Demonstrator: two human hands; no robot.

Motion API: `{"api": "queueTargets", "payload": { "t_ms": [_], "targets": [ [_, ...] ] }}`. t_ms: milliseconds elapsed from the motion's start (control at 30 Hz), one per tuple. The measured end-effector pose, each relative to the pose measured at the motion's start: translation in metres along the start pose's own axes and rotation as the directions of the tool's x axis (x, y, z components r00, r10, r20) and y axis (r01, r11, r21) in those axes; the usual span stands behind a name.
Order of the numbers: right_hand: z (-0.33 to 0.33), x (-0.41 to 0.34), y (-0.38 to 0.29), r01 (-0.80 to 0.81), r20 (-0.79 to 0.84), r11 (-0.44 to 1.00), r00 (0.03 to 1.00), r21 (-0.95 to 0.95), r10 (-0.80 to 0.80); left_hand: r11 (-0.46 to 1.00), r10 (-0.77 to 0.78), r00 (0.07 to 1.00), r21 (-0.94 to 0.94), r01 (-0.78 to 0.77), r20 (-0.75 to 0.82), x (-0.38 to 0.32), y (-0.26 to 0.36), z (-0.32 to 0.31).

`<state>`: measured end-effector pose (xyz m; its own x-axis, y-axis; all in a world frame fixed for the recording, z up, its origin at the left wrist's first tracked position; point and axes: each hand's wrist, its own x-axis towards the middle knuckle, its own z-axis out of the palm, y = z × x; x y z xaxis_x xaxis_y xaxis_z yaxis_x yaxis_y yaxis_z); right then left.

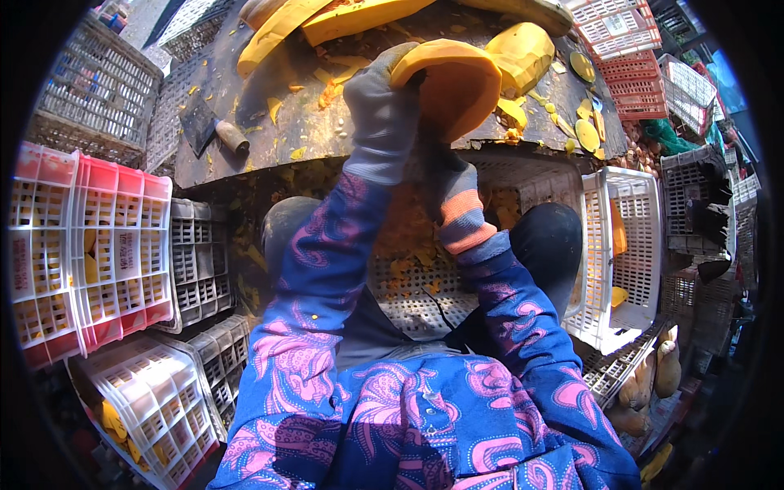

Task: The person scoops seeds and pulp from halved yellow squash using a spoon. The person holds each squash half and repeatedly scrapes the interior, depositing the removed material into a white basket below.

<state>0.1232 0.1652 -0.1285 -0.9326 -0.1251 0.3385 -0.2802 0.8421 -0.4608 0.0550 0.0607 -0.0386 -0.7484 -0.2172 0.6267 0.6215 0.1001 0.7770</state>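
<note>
My gloved left hand (381, 82) grips a peeled, hollowed squash piece (468, 98) by its left rim, over the front edge of the wooden table. The piece is tilted, its shadowed cavity facing me. My gloved right hand (458, 174), with an orange-banded cuff, is just below the piece. Its fingers are dark and blurred, so whether they hold anything cannot be made out. Larger peeled squash pieces (361, 21) lie beyond my hands, and a peeled chunk (523, 55) sits to the right. Between my knees, a plastic crate (422, 306) contains orange scraps.
On the table (275, 144), a cleaver (199, 125) lies at the left, and yellow slices (588, 135) lie near the right edge. Stacked crates (122, 245) stand at my left. A white crate (631, 257) at my right holds squash pieces, with whole butternut squashes (667, 370) behind it.
</note>
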Motion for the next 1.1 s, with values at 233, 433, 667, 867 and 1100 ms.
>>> {"api": "queueTargets", "payload": {
  "t_ms": [233, 433, 667, 867, 1100],
  "targets": [
    [-0.053, -0.022, -0.002, -0.396, 0.146, 0.26, 0.749, 0.881, 0.647, 0.991, -0.108, 0.994, 0.081, 0.106, 0.016, -0.015, -0.011, -0.004],
    [-0.096, -0.034, 0.001, -0.188, -0.1, 0.434, 0.823, 0.881, 0.559, 0.892, -0.358, 0.933, 0.308, 0.33, 0.038, -0.05, -0.033, -0.009],
    [-0.103, -0.007, 0.019, -0.349, -0.052, 0.599, 0.835, 0.721, 0.548, 0.773, -0.316, 0.901, 0.632, 0.063, 0.297, -0.015, -0.064, -0.022],
    [-0.114, -0.006, 0.014, -0.339, 0.171, 0.209, 0.809, 0.917, 0.562, 0.539, -0.621, 0.459, 0.771, -0.338, 0.635, 0.02, -0.03, -0.009],
    [-0.084, -0.034, 0.038, -0.665, 0.541, -0.122, 0.471, 0.737, 0.697, 0.666, -0.653, 0.319, 0.721, -0.189, 0.687, 0.017, -0.005, 0.0]
  ]
}}
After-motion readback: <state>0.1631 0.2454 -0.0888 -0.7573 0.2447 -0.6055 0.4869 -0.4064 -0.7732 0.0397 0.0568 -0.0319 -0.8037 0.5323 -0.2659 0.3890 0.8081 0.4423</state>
